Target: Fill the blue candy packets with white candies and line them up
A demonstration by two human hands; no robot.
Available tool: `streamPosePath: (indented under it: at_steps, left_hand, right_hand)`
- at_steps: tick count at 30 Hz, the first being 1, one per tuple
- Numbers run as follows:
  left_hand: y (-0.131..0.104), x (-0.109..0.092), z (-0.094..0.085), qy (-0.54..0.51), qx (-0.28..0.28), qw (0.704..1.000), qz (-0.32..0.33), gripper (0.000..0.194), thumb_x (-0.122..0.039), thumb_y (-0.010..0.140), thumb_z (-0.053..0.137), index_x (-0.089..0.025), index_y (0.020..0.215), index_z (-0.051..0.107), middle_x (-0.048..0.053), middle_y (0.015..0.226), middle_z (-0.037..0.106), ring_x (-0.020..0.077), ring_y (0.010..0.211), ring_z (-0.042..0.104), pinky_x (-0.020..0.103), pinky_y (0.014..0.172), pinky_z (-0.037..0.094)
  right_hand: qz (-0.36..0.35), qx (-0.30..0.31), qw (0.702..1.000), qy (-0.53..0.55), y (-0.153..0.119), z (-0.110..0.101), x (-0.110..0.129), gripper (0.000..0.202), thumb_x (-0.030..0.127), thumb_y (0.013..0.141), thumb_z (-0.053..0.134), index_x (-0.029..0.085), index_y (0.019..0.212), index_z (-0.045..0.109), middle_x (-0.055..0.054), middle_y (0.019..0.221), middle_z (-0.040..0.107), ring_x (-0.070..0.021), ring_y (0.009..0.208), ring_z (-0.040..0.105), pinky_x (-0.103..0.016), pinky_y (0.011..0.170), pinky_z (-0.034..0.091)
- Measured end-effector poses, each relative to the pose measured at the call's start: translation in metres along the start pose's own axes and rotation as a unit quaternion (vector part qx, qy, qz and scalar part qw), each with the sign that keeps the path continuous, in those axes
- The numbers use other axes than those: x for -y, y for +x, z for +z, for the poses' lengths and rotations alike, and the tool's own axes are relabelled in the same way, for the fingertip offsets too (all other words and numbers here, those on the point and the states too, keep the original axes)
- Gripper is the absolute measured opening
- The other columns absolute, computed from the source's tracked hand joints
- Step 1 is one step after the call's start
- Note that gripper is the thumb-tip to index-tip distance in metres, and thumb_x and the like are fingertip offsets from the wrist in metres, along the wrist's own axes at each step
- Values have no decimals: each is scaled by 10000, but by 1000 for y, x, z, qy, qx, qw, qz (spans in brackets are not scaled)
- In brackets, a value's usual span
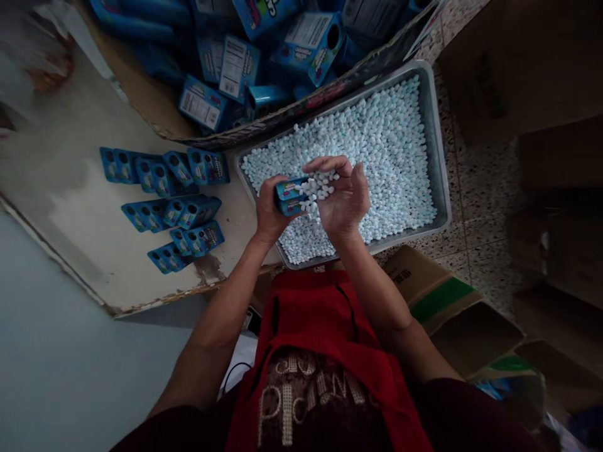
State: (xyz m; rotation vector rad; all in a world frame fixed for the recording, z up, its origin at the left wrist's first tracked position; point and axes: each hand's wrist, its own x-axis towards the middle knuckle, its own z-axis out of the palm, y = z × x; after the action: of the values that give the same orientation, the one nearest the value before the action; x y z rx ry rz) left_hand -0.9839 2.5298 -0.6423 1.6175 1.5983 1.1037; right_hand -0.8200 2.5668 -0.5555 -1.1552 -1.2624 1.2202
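Two small blue boxes (289, 197) are gripped side by side in my left hand (271, 213), over the left part of a metal tray (440, 157). My right hand (346, 201) is cupped beside them, its fingers curled round a heap of small white pieces (323, 187). Some of these pieces lie at the right ends of the boxes, between the two hands. The tray under both hands holds many pale blue and white pieces (386, 150). Left of the tray, several blue boxes (172, 169) stand in rows on a light table (94, 232).
A large cardboard box (141, 94) full of blue boxes stands at the top, behind the tray. Open cartons (438, 295) lie at the lower right, and more brown cartons (527, 69) line the right side. A speckled floor (485, 251) shows between them.
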Motion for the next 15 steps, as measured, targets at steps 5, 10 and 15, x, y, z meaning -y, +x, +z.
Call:
streamPosePath:
  at_steps: [5,10,15]
  left_hand:
    - [-3,3,10,14,-7,1000,11,819,-713,732,921,-266,1315,559,87,1282,697,306,1198,709,454,1043,581]
    - [-4,2,-2,93,1,995,-30,968,-724,635,986,-231,1355,568,92,1264,712,327,1187,704,472,1039,568]
    - [7,-11,-40,232,62,968,-75,941,-473,503,1103,-226,1259,599,100,1205,732,386,1173,707,483,1015,575]
  right_hand:
    - [-28,-70,989,131,-14,15,0,567,687,1084,320,261,925,661,-89,1007,726,-271,1095,720,-536,1138,574]
    - [-96,-15,993,73,-29,-1,-15,499,579,1131,382,305,1011,782,-11,1181,809,-248,1298,683,-538,1256,461]
    - [-170,-10,962,-212,48,-72,-54,467,643,1115,503,289,1054,803,-12,1208,795,-223,1246,664,-527,1246,428]
